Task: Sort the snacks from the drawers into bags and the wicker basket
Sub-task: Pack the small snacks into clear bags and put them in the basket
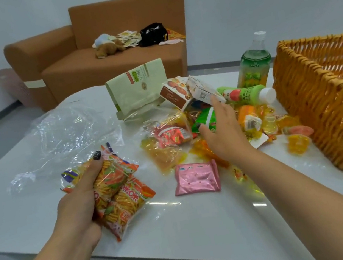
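On the white table [205,226], the wicker basket [332,107] is the biggest thing and serves as the marker for everything else; it sits at the far right edge and looks empty as far as its visible inside shows. Well to its left lies a crumpled clear plastic bag [64,134], flat and unopened. Between that bag and the basket stands a pale green paper pouch [138,87], with two small snack boxes [189,91] leaning beside it. Close to the basket's left wall stands a green drink bottle [253,64], and a smaller bottle [248,94] lies on its side just in front. The loose pile of snacks [167,139] spreads leftward from the basket's foot, with a pink packet [196,177] at its near edge and small jelly cups [297,142] right against the wicker.

The left hand [81,194] is closed around a bundle of orange chip packets [117,189], far from the basket, near the clear bag. The right hand [222,130] hovers open, fingers spread, over a green packet [204,121] in the pile, gripping nothing.

The risk: reaching into the heap could nudge the leaning boxes over or roll the lying bottle, and the slippery bundle may shed a packet, since one hand must also open the limp bag.
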Tool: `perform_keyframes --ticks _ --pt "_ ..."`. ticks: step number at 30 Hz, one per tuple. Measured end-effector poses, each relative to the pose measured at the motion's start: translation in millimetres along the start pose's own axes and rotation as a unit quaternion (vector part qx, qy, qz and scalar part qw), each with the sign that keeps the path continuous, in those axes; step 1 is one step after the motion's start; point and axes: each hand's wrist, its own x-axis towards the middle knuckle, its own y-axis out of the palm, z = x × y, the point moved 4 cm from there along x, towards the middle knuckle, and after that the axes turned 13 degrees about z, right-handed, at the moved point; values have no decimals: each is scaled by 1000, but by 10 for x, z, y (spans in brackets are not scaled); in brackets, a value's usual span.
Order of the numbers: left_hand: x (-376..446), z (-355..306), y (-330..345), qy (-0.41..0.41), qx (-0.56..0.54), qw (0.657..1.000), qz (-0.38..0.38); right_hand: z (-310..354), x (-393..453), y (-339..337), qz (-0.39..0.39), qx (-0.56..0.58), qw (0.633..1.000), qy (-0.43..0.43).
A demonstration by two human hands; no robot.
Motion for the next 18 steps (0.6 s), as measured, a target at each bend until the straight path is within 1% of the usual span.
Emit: perform_keyframes --ticks 1,2,5,7,9,11,13,15,16,18 --pt "6 -9 28 13 0 1000 13 -14 67 57 9 23 999 25" --pt "1 0 47 8 0 1000 14 -28 123 118 21 19 999 45" --pt "33 30 115 -1 -4 1000 16 -73 245 268 55 -39 994 88" --pt "24 7 174 0 -6 1000 18 -70 300 289 37 -65 993 95" --pt "16 -47 219 6 5 1000 19 -72 314 236 -16 -38 995 85" --pt "-14 -128 278 29 27 999 24 -96 265 163 -59 22 997 50" --pt "-47 -219 331 64 59 996 30 -39 141 102 -95 68 993 -33" --pt "-97 -311 393 93 92 990 43 89 -6 2 -132 131 975 -122" --pt "-117 -340 416 94 97 990 49 172 -68 -65 -142 165 965 -145" --pt "-132 -365 441 83 84 991 65 320 -184 -230 -155 198 956 -155"
